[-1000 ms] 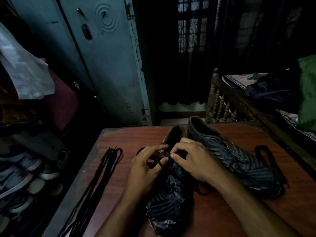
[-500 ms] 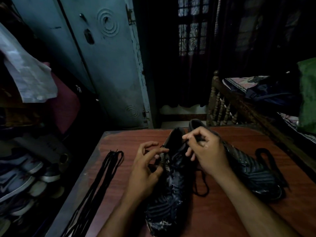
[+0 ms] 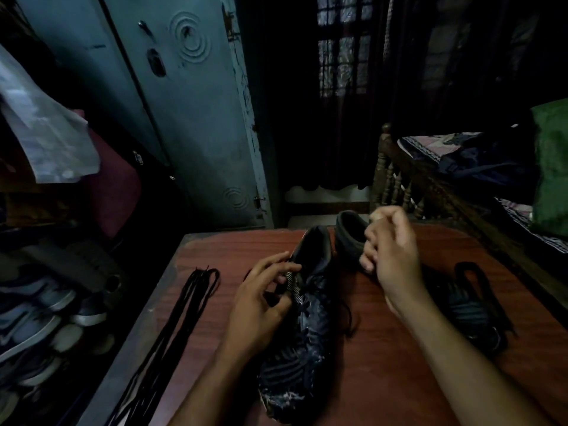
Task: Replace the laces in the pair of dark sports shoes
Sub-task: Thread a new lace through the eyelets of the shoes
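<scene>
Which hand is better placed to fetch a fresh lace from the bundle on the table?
Probably the left hand: it rests at the near shoe's left edge, on the side nearest the lace bundle. The right hand is raised with curled fingers over the far shoe.

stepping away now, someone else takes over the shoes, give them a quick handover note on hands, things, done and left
Left hand: fingers curled at the eyelet edge of the near shoe, steadying it.
Right hand: raised, fingers curled as if pulling a lace up; the lace itself is too dark to see.
Second shoe lies behind the right arm, a loose lace over it.
Spare laces lie at the table's left edge.
Done: near shoe partly unlaced.
Left: finish unlacing, thread new laces in both.
</scene>
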`<control>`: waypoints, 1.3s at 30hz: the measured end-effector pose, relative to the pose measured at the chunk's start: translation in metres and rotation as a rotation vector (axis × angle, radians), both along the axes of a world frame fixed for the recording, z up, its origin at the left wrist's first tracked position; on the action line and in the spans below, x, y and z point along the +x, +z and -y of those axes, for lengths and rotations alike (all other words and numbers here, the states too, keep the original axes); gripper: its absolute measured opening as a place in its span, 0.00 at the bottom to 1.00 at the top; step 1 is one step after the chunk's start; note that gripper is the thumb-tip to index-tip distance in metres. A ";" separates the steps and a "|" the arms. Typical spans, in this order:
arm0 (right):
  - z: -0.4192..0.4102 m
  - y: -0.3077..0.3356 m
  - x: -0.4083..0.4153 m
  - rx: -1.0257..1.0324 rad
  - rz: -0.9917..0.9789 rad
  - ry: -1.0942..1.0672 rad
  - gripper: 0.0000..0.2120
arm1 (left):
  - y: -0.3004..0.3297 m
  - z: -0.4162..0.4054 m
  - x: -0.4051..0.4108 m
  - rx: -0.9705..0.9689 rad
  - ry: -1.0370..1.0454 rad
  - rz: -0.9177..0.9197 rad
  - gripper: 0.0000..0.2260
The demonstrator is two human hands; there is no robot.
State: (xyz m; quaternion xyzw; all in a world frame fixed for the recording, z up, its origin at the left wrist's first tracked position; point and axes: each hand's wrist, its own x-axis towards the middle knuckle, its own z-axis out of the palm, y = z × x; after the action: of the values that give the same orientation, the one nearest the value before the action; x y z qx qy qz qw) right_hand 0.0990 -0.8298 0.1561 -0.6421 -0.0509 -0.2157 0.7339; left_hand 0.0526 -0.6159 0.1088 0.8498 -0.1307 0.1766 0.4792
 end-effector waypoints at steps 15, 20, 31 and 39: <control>0.003 0.006 -0.007 -0.155 -0.014 0.181 0.13 | -0.003 0.000 0.003 -0.016 0.000 0.007 0.28; -0.005 0.014 -0.012 0.357 -0.112 0.257 0.12 | -0.004 -0.001 0.005 -0.028 -0.003 0.027 0.27; -0.006 0.015 -0.006 0.436 -0.026 0.102 0.12 | -0.003 0.000 0.004 0.001 0.003 0.001 0.25; -0.015 -0.005 -0.018 -0.848 0.341 0.015 0.07 | -0.001 0.000 0.002 0.031 -0.023 0.068 0.15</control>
State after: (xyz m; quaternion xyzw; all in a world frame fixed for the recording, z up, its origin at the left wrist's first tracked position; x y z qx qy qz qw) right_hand 0.0808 -0.8148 0.1515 -0.8407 -0.2595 -0.2730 0.3890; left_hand 0.0546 -0.6159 0.1076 0.8489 -0.1595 0.1979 0.4634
